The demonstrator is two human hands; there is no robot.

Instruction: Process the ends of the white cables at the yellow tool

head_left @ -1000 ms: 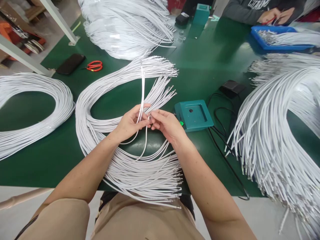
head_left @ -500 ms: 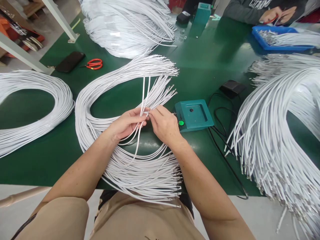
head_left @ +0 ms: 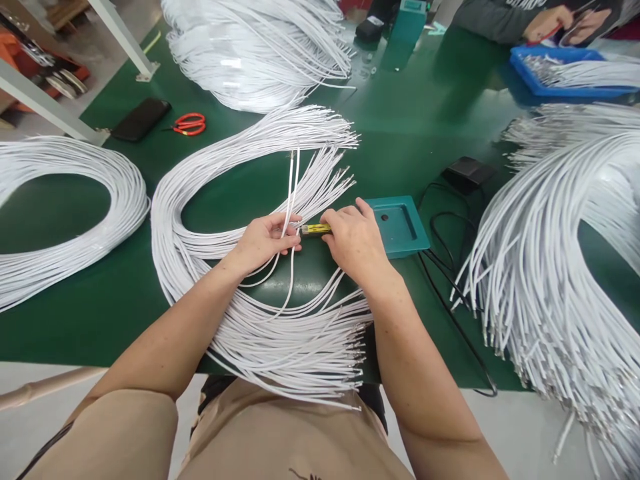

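My left hand is closed in a pinch on white wires, some of which stand up above its fingers. At its fingertips lies the left end of a slim yellow-labelled piece. My right hand is over that piece's right end, fingers apart, one finger raised. Behind this hand is a teal device with a shallow recessed top; whether the yellow piece joins it is hidden. A curved bundle of white wires lies around my left hand, and more wire ends fan out below my hands.
Red-handled scissors and a black phone-like case lie at the far left. Wire coils and a large pile surround the work. Black cables run right. A co-worker's hands are beyond a blue tray.
My right hand has moved right, away from my left fingertips, and its fingers have spread. The yellow-labelled piece now shows between the hands. The device's green button is now covered.
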